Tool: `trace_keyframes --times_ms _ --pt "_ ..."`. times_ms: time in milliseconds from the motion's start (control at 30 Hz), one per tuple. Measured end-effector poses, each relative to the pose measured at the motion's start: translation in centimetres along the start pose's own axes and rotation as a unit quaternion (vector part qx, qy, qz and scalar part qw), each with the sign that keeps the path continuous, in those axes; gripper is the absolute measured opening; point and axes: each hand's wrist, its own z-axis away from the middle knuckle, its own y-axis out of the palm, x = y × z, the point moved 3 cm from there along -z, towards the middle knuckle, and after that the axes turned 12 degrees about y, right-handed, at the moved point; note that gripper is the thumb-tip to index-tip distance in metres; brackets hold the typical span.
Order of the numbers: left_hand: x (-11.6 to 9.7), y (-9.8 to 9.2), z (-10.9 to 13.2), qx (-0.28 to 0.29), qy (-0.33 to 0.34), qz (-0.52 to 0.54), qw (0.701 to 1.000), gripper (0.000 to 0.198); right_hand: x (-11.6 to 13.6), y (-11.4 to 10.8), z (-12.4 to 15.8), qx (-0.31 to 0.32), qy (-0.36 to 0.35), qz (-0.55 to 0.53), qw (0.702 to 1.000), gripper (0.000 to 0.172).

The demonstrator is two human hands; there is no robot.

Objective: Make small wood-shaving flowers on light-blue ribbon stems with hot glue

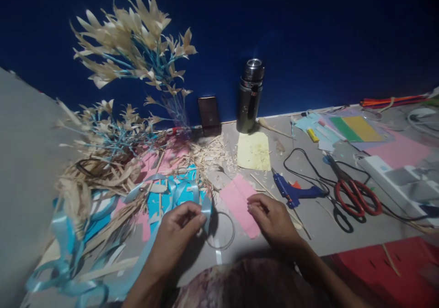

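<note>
My left hand point(180, 228) pinches the end of a light blue satin ribbon point(206, 209) between thumb and fingers. Just right of it, a thin round ring point(233, 235) lies on the table. My right hand point(274, 218) is over the right edge of a pink paper sheet point(238, 196), its fingers closed together. A fine dark line runs across the sheet to those fingertips; whether they grip it is unclear. More ribbon point(63, 228) trails in loops at the left, among dried husks point(116, 180) and blue paper point(157, 198).
Husk flowers on blue stems point(137, 42) stand at back left. A phone point(209, 116) and a thermos point(251, 95) are by the wall. Rightward lie a yellow sheet point(254, 150), a blue glue gun point(295, 191), red-handled scissors point(356, 196) and a white power strip point(391, 180).
</note>
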Motion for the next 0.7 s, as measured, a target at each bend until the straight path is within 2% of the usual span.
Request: trace_keyframes --times_ms 67,133,200,267,333,467,567,700 --pt "0.0 -0.1 0.3 -0.049 -0.007 0.065 0.997 0.021 -0.1 0.2 0.1 0.001 0.039 -0.111 0.993 0.020" --pt "0.2 0.4 0.3 -0.079 -0.004 0.104 0.991 0.025 -0.2 0.6 0.1 0.045 0.090 -0.233 0.967 0.027" --pt "0.5 1.4 0.0 -0.070 -0.009 0.137 0.988 0.033 -0.1 1.3 0.1 0.118 0.132 -0.321 0.930 0.035" --pt "0.9 2.4 -0.3 -0.038 -0.012 0.147 0.988 0.038 0.2 1.9 0.1 0.193 0.154 -0.363 0.899 0.037" --pt "1.2 3.2 -0.5 -0.004 -0.004 0.116 0.993 0.038 0.6 2.4 0.0 0.234 0.155 -0.377 0.883 0.037" --pt "1.6 4.1 -0.1 0.043 0.041 0.018 0.998 0.035 1.5 2.7 -0.3 0.221 0.098 -0.389 0.889 0.037" --pt "1.4 4.2 0.0 0.059 0.063 -0.032 0.996 0.033 1.9 2.8 -0.5 0.210 0.097 -0.378 0.897 0.039" --pt "-0.1 3.4 -1.1 0.028 0.087 -0.075 0.993 0.024 2.0 3.0 -0.5 0.200 0.117 -0.394 0.890 0.040"
